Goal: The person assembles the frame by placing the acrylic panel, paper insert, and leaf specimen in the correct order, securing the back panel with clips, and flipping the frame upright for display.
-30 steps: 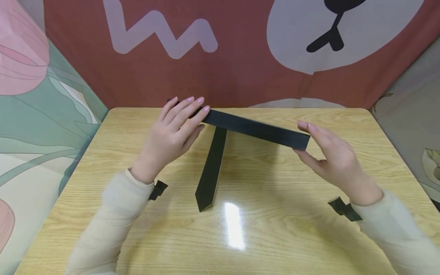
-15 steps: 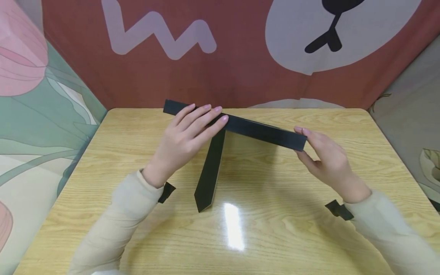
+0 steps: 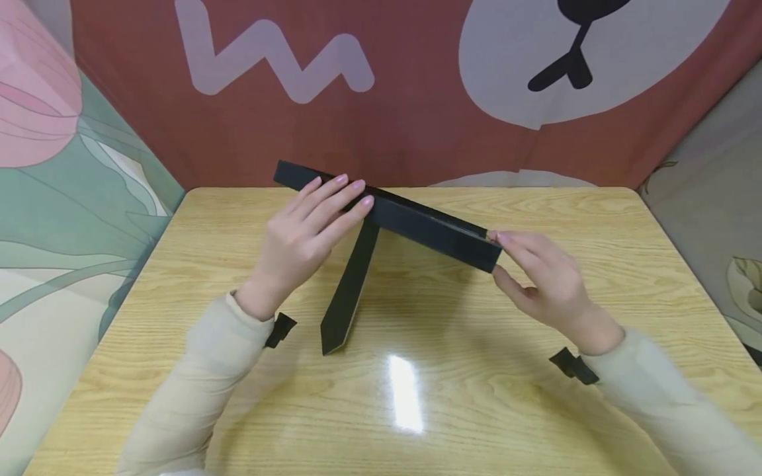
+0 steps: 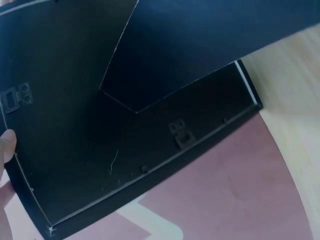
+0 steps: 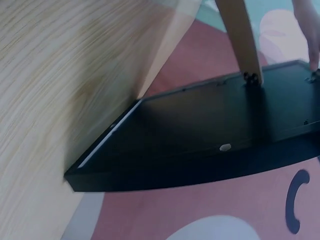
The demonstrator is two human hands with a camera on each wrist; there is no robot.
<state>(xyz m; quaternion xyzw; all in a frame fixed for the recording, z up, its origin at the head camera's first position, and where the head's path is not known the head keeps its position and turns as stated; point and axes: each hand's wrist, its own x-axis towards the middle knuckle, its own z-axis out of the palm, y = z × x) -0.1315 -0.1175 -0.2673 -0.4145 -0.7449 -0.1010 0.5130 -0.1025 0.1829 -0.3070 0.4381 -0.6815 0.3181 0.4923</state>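
Observation:
A black picture frame (image 3: pixel 417 221) stands tilted on the wooden table (image 3: pixel 476 370), propped by its black stand leg (image 3: pixel 348 287). My left hand (image 3: pixel 333 205) lies with straight fingers across the frame's top edge near its left end. My right hand (image 3: pixel 505 258) pinches the frame's right end between forefinger and thumb. In the left wrist view I see the frame's black back (image 4: pixel 75 100), the stand leg (image 4: pixel 200 45) and a small hanger hook (image 4: pixel 181 134). The right wrist view shows the back (image 5: pixel 210 125) from the right corner, with the leg's pale underside (image 5: pixel 240 35).
A red printed cloth wall (image 3: pixel 417 132) rises right behind the table's far edge. A green and pink patterned wall (image 3: pixel 71 198) closes the left side, and a grey one (image 3: pixel 714 198) the right. Black straps (image 3: pixel 573 367) sit on both wrists.
The frame has swung: its right end came nearer and lower, its left end rose and went left. The leg's foot slid left. The right hand closed on the frame's end.

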